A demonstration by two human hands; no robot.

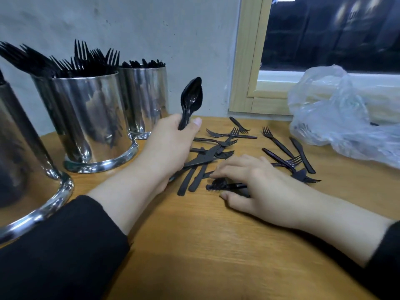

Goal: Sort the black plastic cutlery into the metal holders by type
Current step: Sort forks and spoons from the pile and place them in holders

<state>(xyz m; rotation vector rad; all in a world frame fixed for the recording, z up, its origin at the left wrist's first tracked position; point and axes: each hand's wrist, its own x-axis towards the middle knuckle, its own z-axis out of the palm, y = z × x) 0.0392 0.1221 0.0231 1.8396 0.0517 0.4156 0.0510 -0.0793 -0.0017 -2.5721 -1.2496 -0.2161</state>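
My left hand grips a stack of black spoons by their handles, bowls pointing up. My right hand lies over the pile on the table and pinches a black fork between thumb and fingers. Loose black forks and knives lie scattered between and beyond both hands. Three metal holders stand at the left: the middle holder is full of forks, the far holder shows dark utensil tips, and the near holder is cut off by the frame.
A crumpled clear plastic bag lies at the right by the wooden window frame. More forks and a knife lie in front of it. The wooden table meets a grey wall behind.
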